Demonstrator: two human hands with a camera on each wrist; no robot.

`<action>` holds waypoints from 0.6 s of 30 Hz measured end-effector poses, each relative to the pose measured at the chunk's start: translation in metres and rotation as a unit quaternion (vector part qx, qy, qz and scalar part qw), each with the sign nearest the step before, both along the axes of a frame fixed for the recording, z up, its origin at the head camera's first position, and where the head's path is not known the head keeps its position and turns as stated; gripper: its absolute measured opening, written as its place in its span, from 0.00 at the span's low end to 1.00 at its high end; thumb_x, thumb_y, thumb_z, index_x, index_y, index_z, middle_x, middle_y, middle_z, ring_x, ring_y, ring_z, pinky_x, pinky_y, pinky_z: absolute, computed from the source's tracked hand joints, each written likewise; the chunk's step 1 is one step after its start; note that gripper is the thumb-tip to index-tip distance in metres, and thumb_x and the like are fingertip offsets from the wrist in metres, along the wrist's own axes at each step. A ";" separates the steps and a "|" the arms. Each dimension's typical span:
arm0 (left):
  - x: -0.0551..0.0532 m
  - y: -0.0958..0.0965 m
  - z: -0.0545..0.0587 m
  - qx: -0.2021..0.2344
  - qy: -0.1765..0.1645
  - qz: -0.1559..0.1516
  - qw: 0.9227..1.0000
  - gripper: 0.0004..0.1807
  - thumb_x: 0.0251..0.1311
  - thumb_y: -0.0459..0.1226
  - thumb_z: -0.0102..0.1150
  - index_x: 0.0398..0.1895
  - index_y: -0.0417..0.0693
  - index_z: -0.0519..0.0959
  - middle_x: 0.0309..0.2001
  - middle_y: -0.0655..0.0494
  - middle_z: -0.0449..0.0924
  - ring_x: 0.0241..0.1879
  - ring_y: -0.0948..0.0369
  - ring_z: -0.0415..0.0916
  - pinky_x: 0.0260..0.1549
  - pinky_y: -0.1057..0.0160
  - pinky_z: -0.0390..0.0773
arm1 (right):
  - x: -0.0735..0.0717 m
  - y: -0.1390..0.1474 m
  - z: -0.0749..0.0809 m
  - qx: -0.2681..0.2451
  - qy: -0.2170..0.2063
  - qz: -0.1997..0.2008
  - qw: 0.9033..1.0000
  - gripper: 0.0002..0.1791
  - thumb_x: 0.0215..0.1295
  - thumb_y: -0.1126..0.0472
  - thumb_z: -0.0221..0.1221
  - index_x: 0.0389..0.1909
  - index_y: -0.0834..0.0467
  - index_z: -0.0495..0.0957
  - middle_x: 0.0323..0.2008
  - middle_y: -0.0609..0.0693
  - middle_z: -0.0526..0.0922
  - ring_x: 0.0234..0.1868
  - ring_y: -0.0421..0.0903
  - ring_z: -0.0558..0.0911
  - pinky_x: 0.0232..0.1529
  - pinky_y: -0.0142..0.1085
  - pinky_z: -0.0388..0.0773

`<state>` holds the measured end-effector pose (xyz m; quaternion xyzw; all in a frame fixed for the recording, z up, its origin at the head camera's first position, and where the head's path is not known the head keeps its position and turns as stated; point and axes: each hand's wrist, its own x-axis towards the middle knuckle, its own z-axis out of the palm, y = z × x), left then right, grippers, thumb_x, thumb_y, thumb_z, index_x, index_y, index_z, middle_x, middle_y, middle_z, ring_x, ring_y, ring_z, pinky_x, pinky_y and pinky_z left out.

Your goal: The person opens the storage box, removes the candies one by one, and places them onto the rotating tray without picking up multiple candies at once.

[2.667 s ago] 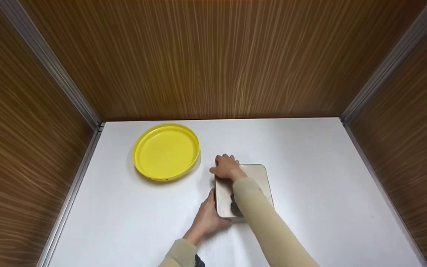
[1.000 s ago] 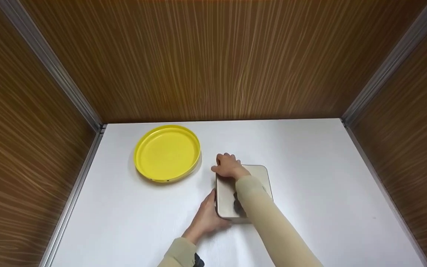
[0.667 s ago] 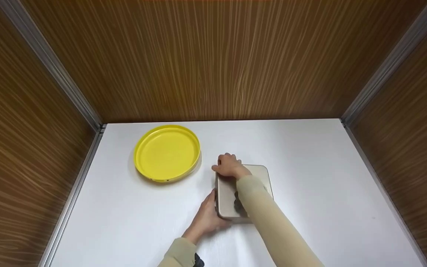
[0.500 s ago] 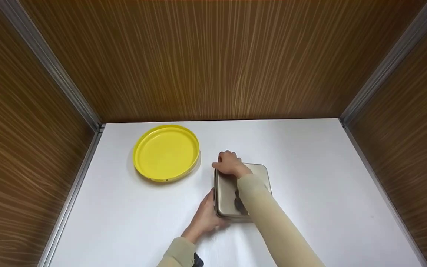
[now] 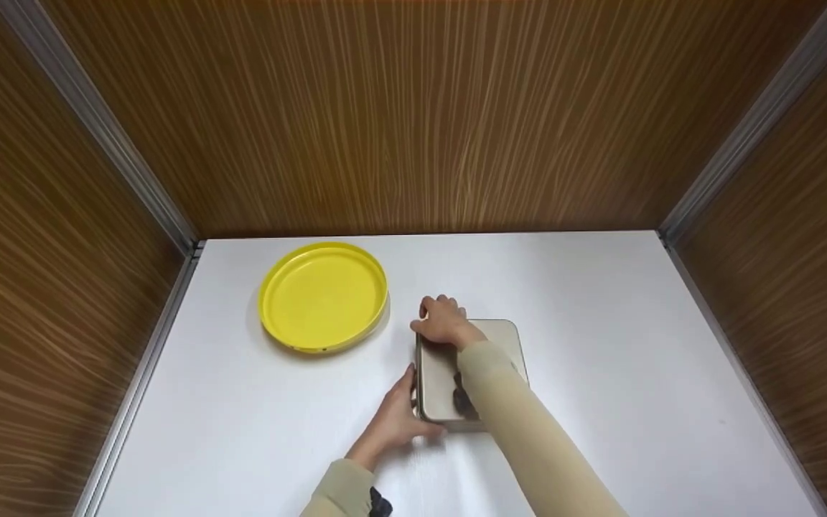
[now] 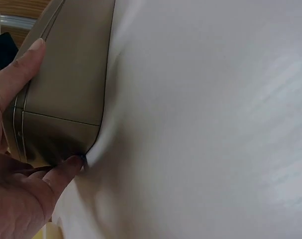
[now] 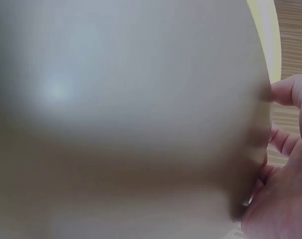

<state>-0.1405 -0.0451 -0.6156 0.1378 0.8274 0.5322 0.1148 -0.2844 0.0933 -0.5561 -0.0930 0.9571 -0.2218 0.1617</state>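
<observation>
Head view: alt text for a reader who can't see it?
A person's right hand grips the far-left corner of a rectangular beige box on a white table, while the left hand spans its near-left corner. A round yellow tray lies farther left, apart from the box; wood-grain panels stand behind and at both sides.

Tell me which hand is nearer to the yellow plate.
Right. The right hand grips the far-left corner of the box, just right of the yellow plate. The left hand sits farther off toward the person, at the box's near-left corner.
</observation>
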 end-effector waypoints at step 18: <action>-0.005 -0.012 0.028 0.063 -0.044 0.093 0.993 0.42 0.67 0.47 0.59 0.73 0.31 0.54 0.69 0.35 0.61 0.65 0.42 0.66 0.61 0.51 0.70 | 0.027 0.021 0.034 -0.029 0.094 0.038 0.994 0.25 0.65 0.45 0.60 0.56 0.56 0.77 0.50 0.55 0.74 0.52 0.54 0.71 0.54 0.49 0.67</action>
